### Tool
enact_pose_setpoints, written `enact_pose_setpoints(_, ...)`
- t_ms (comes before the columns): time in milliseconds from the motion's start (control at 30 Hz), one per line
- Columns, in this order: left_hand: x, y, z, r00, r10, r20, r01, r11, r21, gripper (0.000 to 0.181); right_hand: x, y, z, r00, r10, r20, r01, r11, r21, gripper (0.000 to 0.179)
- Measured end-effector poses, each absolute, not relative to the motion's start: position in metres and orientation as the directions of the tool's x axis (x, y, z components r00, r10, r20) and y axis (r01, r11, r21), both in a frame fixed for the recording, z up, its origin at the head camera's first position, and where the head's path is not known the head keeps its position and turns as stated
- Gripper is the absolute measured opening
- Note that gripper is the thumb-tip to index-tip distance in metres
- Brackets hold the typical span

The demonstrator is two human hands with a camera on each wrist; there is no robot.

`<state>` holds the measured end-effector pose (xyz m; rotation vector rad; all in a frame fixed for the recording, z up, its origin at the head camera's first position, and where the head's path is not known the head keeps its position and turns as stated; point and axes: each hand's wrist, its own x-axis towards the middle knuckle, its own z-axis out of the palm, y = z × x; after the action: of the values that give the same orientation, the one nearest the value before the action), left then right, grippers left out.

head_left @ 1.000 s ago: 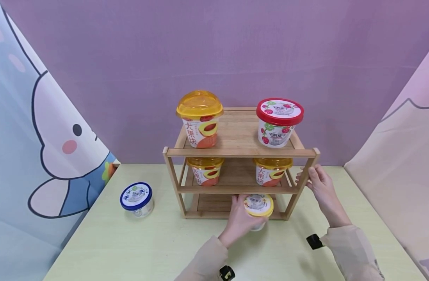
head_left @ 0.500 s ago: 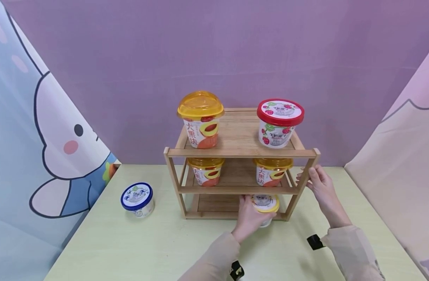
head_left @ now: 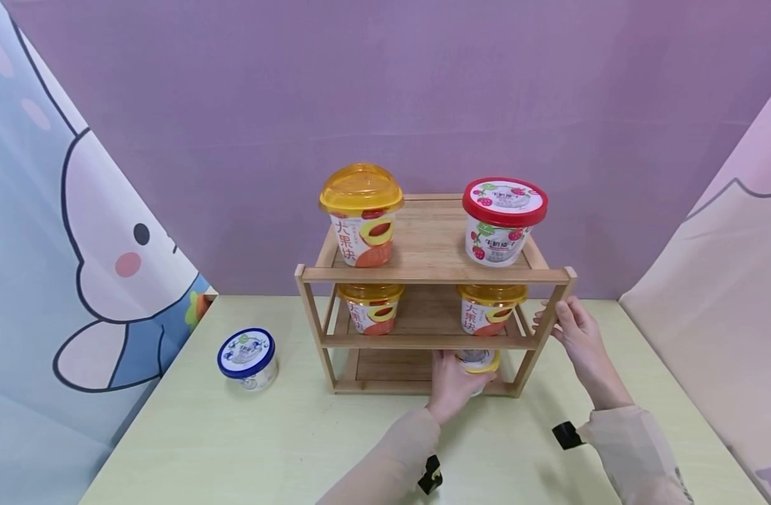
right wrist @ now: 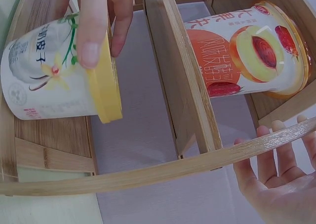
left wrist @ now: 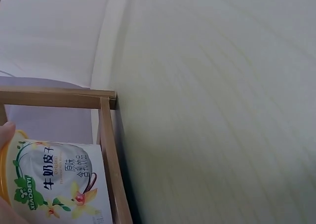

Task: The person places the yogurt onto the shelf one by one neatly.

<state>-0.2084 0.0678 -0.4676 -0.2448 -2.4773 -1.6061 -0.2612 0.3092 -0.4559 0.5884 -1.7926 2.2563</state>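
Note:
My left hand (head_left: 453, 387) grips a white tub with a yellow lid (head_left: 478, 359) by the lid, at the right part of the bottom shelf. Flower prints show on the tub's side in both wrist views; the left wrist view shows it beside the rack's wooden bars (left wrist: 107, 150). Part of the lid is hidden under the middle shelf's front bar in the head view. My right hand (head_left: 577, 340) holds the right upright of the three-tier wooden rack (head_left: 429, 273), fingers around the post.
On the top shelf stand an orange-lidded peach cup (head_left: 363, 217) and a red-lidded tub (head_left: 504, 221). Two similar peach cups, one left (head_left: 371, 312) and one right (head_left: 491, 312), fill the middle shelf's sides. A blue-lidded tub (head_left: 247, 359) stands left on the table (head_left: 233, 449).
My left hand has moved the yellow-lidded tub right and further in onto the bottom shelf. My right hand has stayed at the rack's upright.

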Motion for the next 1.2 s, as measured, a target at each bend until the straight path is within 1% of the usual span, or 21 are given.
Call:
enact_pose_setpoints(67, -0.21, 0.068, -0.468, -0.973, 0.051, 0.225, 0.226, 0.406, 0.885, 0.089, -0.279, 0.325, -0.479, -0.881, -0.112, 0.459, -0.406, -0.317, -0.857, 0.021)
enact_pose_setpoints(100, -0.211, 0.068, -0.469, -0.973, 0.056, 0.225, 0.228, 0.408, 0.884, 0.089, -0.27, 0.318, -0.466, -0.894, -0.089, 0.439, -0.401, -0.278, -0.873, 0.019)
enact_pose_setpoints(133, -0.211, 0.069, -0.469, -0.974, 0.062, 0.219, 0.225, 0.407, 0.885, 0.089, -0.267, 0.315, -0.46, -0.91, -0.069, 0.409, -0.381, -0.253, -0.889, 0.018)
enact_pose_setpoints(167, -0.212, 0.069, -0.47, -0.975, 0.065, 0.212, 0.22, 0.405, 0.888, 0.088, -0.267, 0.314, -0.46, -0.897, -0.077, 0.436, -0.403, -0.265, -0.876, 0.019)
enact_pose_setpoints(233, -0.214, 0.069, -0.47, -0.975, 0.068, 0.211, 0.221, 0.403, 0.888, 0.088, -0.256, 0.302, -0.445, -0.897, -0.056, 0.439, -0.42, -0.206, -0.884, 0.018)
enact_pose_setpoints(300, -0.215, 0.07, -0.471, -0.975, 0.065, 0.21, 0.219, 0.391, 0.894, 0.088, -0.232, 0.28, -0.414, -0.918, -0.017, 0.395, -0.391, -0.119, -0.913, 0.021)
enact_pose_setpoints(367, -0.216, 0.071, -0.471, -0.976, 0.063, 0.208, 0.216, 0.387, 0.897, 0.088, -0.218, 0.266, -0.396, -0.916, -0.001, 0.4, -0.399, -0.097, -0.912, 0.021)
enact_pose_setpoints(400, -0.216, 0.072, -0.471, -0.976, 0.063, 0.207, 0.215, 0.382, 0.899, 0.088, -0.211, 0.259, -0.386, -0.925, 0.021, 0.379, -0.38, -0.067, -0.923, 0.022)
enact_pose_setpoints(500, -0.217, 0.073, -0.471, -0.978, 0.059, 0.199, 0.207, 0.369, 0.906, 0.089, -0.206, 0.255, -0.38, -0.921, 0.021, 0.389, -0.39, -0.059, -0.919, 0.022)
enact_pose_setpoints(533, -0.218, 0.074, -0.471, -0.978, 0.058, 0.2, 0.207, 0.372, 0.905, 0.089, -0.211, 0.26, -0.387, -0.91, 0.003, 0.415, -0.413, -0.099, -0.905, 0.021)
enact_pose_setpoints(633, -0.218, 0.075, -0.471, -0.976, 0.058, 0.209, 0.215, 0.382, 0.899, 0.087, -0.217, 0.267, -0.396, -0.91, -0.01, 0.415, -0.413, -0.089, -0.907, 0.022)
enact_pose_setpoints(733, -0.22, 0.075, -0.471, -0.969, 0.073, 0.237, 0.246, 0.406, 0.88, 0.084, -0.225, 0.275, -0.407, -0.91, -0.009, 0.414, -0.409, -0.133, -0.903, 0.025)
enact_pose_setpoints(767, -0.221, 0.075, -0.472, -0.967, 0.078, 0.244, 0.254, 0.408, 0.877, 0.083, -0.225, 0.276, -0.408, -0.919, 0.003, 0.395, -0.394, -0.094, -0.914, 0.026)
enact_pose_setpoints(933, -0.224, 0.076, -0.473, -0.956, 0.097, 0.277, 0.292, 0.423, 0.858, 0.081, -0.261, 0.309, -0.457, -0.889, -0.037, 0.457, -0.436, -0.242, -0.867, 0.022)
enact_pose_setpoints(1000, -0.225, 0.076, -0.473, -0.952, 0.105, 0.286, 0.303, 0.437, 0.847, 0.08, -0.272, 0.318, -0.471, -0.881, -0.054, 0.47, -0.436, -0.292, -0.851, 0.023)
enact_pose_setpoints(1067, -0.225, 0.076, -0.473, -0.951, 0.112, 0.288, 0.307, 0.448, 0.84, 0.078, -0.271, 0.318, -0.47, -0.902, -0.037, 0.43, -0.413, -0.217, -0.885, 0.023)
enact_pose_setpoints(1133, -0.226, 0.076, -0.473, -0.953, 0.12, 0.279, 0.302, 0.457, 0.837, 0.078, -0.266, 0.314, -0.462, -0.923, -0.032, 0.384, -0.373, -0.184, -0.91, 0.023)
enact_pose_setpoints(1200, -0.226, 0.076, -0.473, -0.955, 0.127, 0.27, 0.297, 0.471, 0.831, 0.078, -0.268, 0.316, -0.465, -0.915, -0.038, 0.402, -0.39, -0.172, -0.904, 0.024)
